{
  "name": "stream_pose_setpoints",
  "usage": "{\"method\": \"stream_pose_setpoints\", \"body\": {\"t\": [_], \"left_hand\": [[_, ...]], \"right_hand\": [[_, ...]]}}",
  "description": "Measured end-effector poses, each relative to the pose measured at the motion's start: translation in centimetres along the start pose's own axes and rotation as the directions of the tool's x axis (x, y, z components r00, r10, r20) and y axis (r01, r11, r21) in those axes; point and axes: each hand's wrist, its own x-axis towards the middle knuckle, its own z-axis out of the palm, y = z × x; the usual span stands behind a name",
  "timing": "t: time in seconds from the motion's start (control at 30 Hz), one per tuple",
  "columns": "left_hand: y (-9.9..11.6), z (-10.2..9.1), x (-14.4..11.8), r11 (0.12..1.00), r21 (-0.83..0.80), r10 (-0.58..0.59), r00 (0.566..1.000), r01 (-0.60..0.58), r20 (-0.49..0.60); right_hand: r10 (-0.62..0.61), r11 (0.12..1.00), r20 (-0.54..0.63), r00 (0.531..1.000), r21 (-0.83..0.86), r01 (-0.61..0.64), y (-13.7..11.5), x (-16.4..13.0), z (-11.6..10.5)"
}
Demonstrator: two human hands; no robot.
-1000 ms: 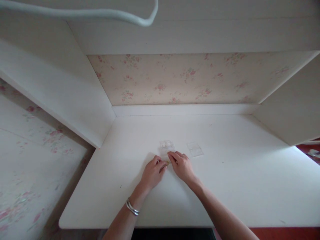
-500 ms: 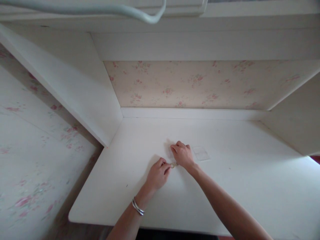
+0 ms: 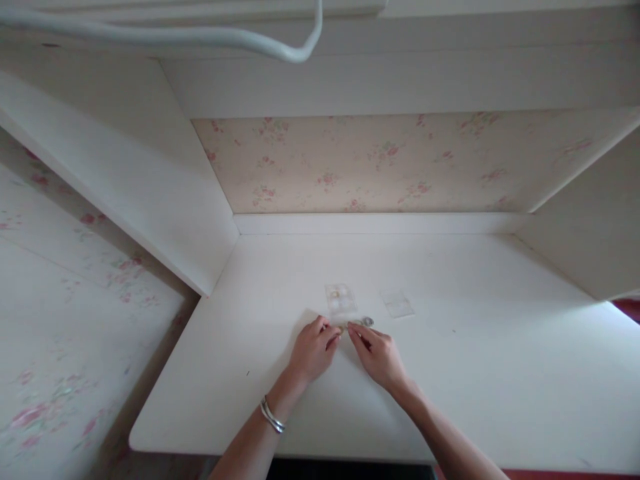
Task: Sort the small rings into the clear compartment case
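Both hands' grips, left hand point(image 3: 314, 348) and right hand point(image 3: 379, 351), now pinched together on small ring point(image 3: 344, 327), clear box point(image 3: 341, 299) uncovered again.

A small, clear plastic case point(image 3: 341, 299) with shallow compartments lies flat near the middle of the white worktop point(image 3: 480, 373), well in from every edge; something pale and yellowish sits in one of its far compartments. Just in front of it, towards the near edge, a tiny yellowish piece point(image 3: 344, 327), too small to make out, lies on the surface. A small, dark grey ring-like piece point(image 3: 367, 322) rests flat immediately to its right.
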Motion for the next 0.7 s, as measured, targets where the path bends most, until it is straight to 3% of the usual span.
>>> {"method": "stream_pose_setpoints", "body": {"t": [0.23, 0.43, 0.57, 0.7], "left_hand": [[0.7, 0.3, 0.6, 0.998, 0.059, -0.007, 1.000, 0.005, 0.022], [1.0, 0.6, 0.8, 0.997, 0.065, -0.043, 0.999, 0.042, 0.017], [1.0, 0.8, 0.6, 0.994, -0.054, -0.090, 0.996, 0.090, -0.012], [0.9, 0.3, 0.7, 0.955, -0.257, -0.169, 0.984, 0.149, -0.058]], "right_hand": [[-0.048, 0.995, -0.028, 0.998, 0.092, 0.050, 0.9, -1.4, 1.1], [0.027, 0.989, -0.054, 0.998, 0.148, -0.019, 1.2, -1.3, 1.1], [0.031, 0.990, -0.051, 0.998, 0.139, -0.024, 1.3, -1.3, 1.0], [-0.002, 1.000, 0.014, 1.000, -0.004, 0.002, 1.0, -1.1, 0.9]]}}
